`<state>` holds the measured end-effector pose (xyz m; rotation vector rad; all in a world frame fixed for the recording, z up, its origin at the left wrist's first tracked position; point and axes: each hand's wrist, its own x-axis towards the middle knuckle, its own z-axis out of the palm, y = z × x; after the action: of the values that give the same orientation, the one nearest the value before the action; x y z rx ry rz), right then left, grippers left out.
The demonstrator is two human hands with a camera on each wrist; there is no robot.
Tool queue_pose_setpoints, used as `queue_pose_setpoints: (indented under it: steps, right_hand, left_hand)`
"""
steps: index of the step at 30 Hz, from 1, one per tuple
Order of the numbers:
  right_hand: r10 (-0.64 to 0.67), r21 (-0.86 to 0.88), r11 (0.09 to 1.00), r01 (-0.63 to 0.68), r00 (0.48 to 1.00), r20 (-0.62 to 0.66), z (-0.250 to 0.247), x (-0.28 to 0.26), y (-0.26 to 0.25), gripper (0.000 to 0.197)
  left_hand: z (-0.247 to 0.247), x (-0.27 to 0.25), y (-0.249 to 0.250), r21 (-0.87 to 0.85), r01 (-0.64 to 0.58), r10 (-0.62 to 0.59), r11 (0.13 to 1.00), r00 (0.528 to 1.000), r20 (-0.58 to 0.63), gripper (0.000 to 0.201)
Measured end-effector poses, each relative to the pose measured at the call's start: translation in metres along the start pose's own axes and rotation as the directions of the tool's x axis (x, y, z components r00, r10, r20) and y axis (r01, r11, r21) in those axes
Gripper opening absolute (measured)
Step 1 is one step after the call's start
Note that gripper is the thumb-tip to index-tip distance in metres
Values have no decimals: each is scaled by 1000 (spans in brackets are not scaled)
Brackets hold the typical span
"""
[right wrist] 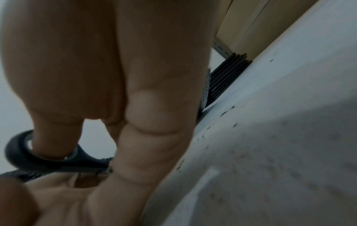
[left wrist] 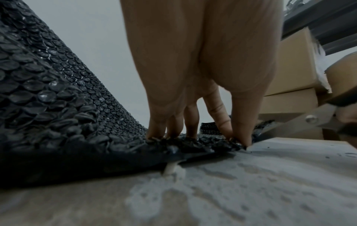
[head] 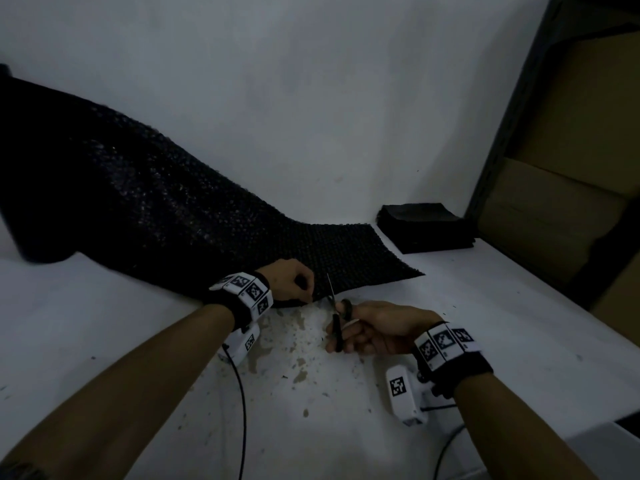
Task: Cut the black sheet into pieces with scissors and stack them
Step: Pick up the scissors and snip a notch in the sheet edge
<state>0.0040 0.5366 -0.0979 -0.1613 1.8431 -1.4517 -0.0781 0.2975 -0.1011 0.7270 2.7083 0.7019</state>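
Scissors in right grip, sheet beyond

We see the black sheet as plastic bubble wrap, its round cells glossy and catching small glints at the left of the left wrist frame. The scissors show dull grey metal blades with a shinier pivot rivet, and smooth dark plastic handle loops. The table is matt white, its coating worn rough and patchy at lower centre. The stack of cut pieces looks matt black. Boxes at the right are plain brown cardboard.
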Motion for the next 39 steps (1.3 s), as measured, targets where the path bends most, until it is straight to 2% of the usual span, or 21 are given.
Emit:
queue_pose_setpoints:
  steps: [6,11,26,31,36,39]
  right_hand:
    - [0,-26,1000,1,999,32,-2,2,-4,67]
    - [18,-18,1000,-18,1000,18,-1,2,-1,36]
    - [10,-5,1000,-10,1000,22,-5,4,4,34]
    - [-11,117,993,9,1000,15,-5,7,9,31]
    - [-1,147,989,1,1000,5,-3,8,9,37]
    - [4,142,990,-2,1000,-14,0,10,4,49]
  left_hand:
    - [-1,1,-5,-2,-40,40,999,999,-12,7]
    - [-1,2,-6,3,-56,56,998,998,-3,6]
    - [3,4,-2,36,-24,23,999,1000,21,7]
    - [3,3,-1,34,-13,12,999,1000,23,8]
    - [3,2,-1,30,-27,27,999,1000,14,8]
    - [3,2,-1,28,-41,41,999,999,2,7]
